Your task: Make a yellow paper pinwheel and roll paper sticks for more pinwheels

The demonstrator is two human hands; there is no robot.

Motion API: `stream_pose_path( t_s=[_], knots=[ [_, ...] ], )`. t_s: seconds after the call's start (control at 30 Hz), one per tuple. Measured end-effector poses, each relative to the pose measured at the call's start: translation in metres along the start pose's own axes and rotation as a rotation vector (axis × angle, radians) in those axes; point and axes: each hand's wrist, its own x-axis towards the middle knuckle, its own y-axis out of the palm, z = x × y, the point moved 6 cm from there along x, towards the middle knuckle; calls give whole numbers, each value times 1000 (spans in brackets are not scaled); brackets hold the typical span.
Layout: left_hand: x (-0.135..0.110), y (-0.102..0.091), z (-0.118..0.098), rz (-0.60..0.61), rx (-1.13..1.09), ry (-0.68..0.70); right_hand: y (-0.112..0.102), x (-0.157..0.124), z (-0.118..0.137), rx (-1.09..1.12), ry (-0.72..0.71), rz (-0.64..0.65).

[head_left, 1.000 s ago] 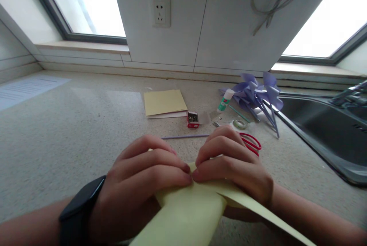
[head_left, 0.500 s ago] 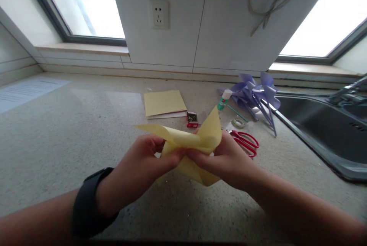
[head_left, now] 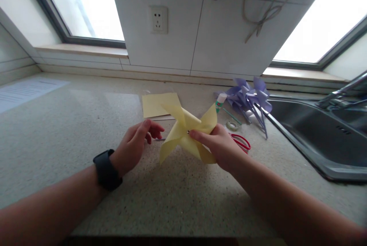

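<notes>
A yellow paper pinwheel [head_left: 186, 123] faces me over the counter, its blades folded in to a small fastener at the centre. My right hand [head_left: 222, 146] grips it from the right, thumb pressed beside that centre and the other fingers behind the paper. To its left, my left hand [head_left: 136, 141] is apart from the paper, fingers loosely bent and holding nothing that I can see. A short piece of a thin purplish stick [head_left: 159, 139] shows between the left fingertips and the pinwheel; the rest is hidden.
Yellow paper sheets [head_left: 160, 104] lie behind the pinwheel. Rightward are a glue stick [head_left: 220, 100], a tape roll [head_left: 232, 125], red-handled scissors [head_left: 243, 143], a green stick [head_left: 231, 116] and several purple pinwheels [head_left: 248, 95] beside the sink [head_left: 315, 139]. A printed sheet [head_left: 28, 89] lies far left.
My left hand has let go of the pinwheel and moved left. The pinwheel has turned its front toward me, showing its centre, while my right hand keeps hold of it.
</notes>
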Motion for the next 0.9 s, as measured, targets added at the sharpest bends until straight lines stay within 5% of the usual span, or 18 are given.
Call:
stream_pose_path(
  t_s=[0.43,0.7,0.8,0.9],
  knots=[
    [-1,4,-13,-139,245,48,-17,12,14,-52,-145,-117],
    [-15,-11,-32,-326,345,103,-31,-11,9,-17,-143,-194],
    [-48,10,-63,-304,342,149,-34,-24,-8,3,-111,-237],
    [-112,66,-95,-99,277,219,-35,-31,-25,8,-88,-257]
  ],
)
